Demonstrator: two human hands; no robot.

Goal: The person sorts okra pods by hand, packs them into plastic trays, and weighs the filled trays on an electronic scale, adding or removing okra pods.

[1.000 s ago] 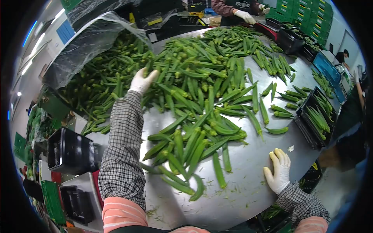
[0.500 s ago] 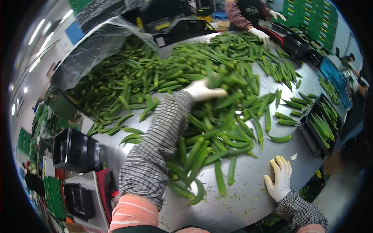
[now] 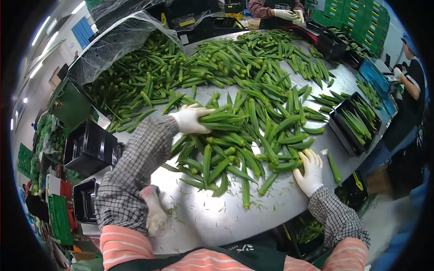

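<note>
Okra pods (image 3: 257,97) all over a shiny metal table (image 3: 280,198), tbh a big loose heap running from the far end right down to the near side, w/ thin green bits (image 3: 216,216) scattered on the bare metal up front.

L hand (image 3: 192,118), white glove, is over the L-centre part of the heap, clamped on a small bunch (image 3: 224,119) of pods, tips pointing R. R hand (image 3: 309,171), also gloved, is palm down at the R front edge of the heap, thumb spread away from the fingers, fingertips up against the nearest pods; nothing gripped in it afaict. Hands are well apart, w/ lots of okra btwn them. Both arms have checked sleeves.

Just R of that R hand there's a lone pod (image 3: 333,167) on the metal plus a tiny white scrap (image 3: 323,152). Past those, a black crate (image 3: 342,132) w/ more okra inside, sitting tilted in view.

Far L, clear plastic sheeting (image 3: 113,43) rises around the back of the heap, w/ a black bin (image 3: 90,147) lower down. Pale crumpled thing (image 3: 156,212) by the L sleeve, idk what.

Across the table, a co-worker's gloved hands (image 3: 289,16) are close together; another person (image 3: 411,81) stands far R, nr stacked green crates (image 3: 352,20).
</note>
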